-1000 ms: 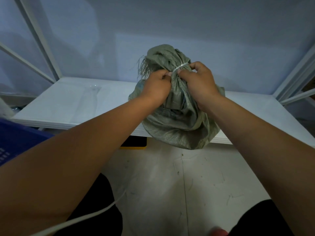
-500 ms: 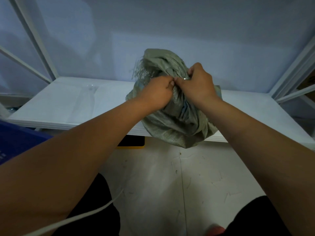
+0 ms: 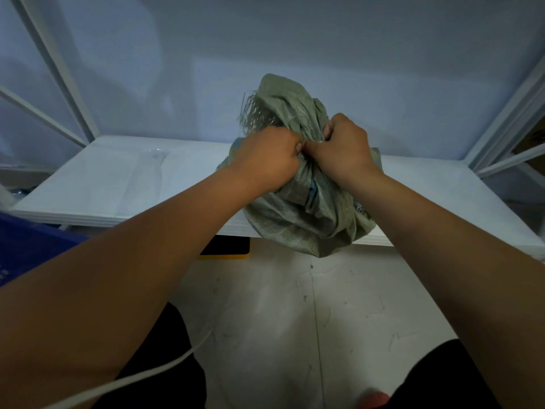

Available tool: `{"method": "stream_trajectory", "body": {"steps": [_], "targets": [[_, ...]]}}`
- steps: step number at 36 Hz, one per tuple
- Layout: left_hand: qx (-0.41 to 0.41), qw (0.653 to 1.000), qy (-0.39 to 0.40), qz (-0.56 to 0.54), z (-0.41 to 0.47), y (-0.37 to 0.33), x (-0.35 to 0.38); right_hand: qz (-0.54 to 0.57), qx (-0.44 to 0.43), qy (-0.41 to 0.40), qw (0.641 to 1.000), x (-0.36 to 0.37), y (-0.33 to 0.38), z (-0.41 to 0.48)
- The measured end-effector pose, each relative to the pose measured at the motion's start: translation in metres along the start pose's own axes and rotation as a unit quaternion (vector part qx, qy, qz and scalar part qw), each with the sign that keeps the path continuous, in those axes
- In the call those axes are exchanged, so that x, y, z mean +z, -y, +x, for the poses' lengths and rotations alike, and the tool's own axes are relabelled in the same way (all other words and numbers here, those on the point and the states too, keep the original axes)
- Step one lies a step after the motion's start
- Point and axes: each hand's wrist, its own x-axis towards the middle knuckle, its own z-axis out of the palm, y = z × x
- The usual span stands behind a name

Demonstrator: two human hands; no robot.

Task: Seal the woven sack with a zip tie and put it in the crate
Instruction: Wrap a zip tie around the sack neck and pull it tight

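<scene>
A grey-green woven sack (image 3: 298, 219) sits on the front edge of a white shelf board (image 3: 118, 184), its bottom bulging over the edge. Its gathered neck (image 3: 283, 104) stands up with frayed threads on the left. My left hand (image 3: 267, 159) and my right hand (image 3: 343, 146) are both curled tight around the neck, knuckles nearly touching. The zip tie is hidden under my fingers. A blue crate (image 3: 26, 246) shows at the left edge, below the shelf.
White metal rack posts (image 3: 56, 69) rise at the left and another frame (image 3: 507, 119) at the right. A black and yellow object (image 3: 227, 249) lies under the shelf. A white cable (image 3: 141, 376) crosses my lap above the pale floor.
The white zip tie seen around the neck a second ago is now covered by my right hand. Both hands closed in tighter around the neck and the sack top slumped a little.
</scene>
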Motion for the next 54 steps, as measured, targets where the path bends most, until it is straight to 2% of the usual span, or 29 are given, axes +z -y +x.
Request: {"method": "stream_trajectory", "body": {"steps": [6,13,20,25,27,31,35,37,42,45,49,54], "targets": [[0.022,0.999,-0.002,-0.037,-0.001,-0.007,-0.001,-0.017,-0.003,-0.009,1.0,-0.001,-0.002,0.002],[0.034,0.994,-0.028,-0.098,-0.004,-0.013,-0.001,-0.05,-0.081,-0.033,0.995,0.002,-0.003,-0.002],[0.051,0.983,-0.087,-0.151,-0.004,-0.02,-0.009,-0.048,-0.124,-0.053,0.99,0.003,-0.008,0.004],[0.072,0.98,-0.102,-0.156,-0.005,-0.023,-0.008,-0.043,-0.093,-0.04,0.994,0.003,-0.008,0.005],[0.053,0.976,-0.11,-0.179,-0.005,-0.023,-0.007,-0.035,-0.084,-0.039,0.995,0.005,-0.007,0.006],[-0.052,0.936,-0.144,-0.316,-0.005,-0.026,-0.002,-0.019,-0.086,-0.061,0.994,0.009,-0.008,0.008],[-0.138,0.865,-0.149,-0.458,-0.003,-0.023,0.001,0.024,-0.057,-0.102,0.993,0.007,-0.014,0.006],[-0.188,0.849,-0.137,-0.474,-0.002,-0.021,0.003,0.047,-0.048,-0.11,0.992,0.004,-0.017,0.006],[-0.274,0.848,-0.043,-0.452,-0.002,-0.017,0.01,0.08,-0.082,-0.085,0.99,0.001,-0.015,0.002],[-0.264,0.869,-0.007,-0.418,0.0,-0.018,0.008,0.092,-0.111,-0.044,0.989,0.002,-0.011,-0.004],[-0.24,0.876,0.05,-0.415,-0.002,-0.013,0.011,0.058,-0.143,-0.003,0.988,0.007,-0.008,-0.009],[-0.171,0.928,0.008,-0.33,-0.007,-0.008,0.01,0.042,-0.141,0.007,0.989,0.012,-0.005,-0.008]]}}
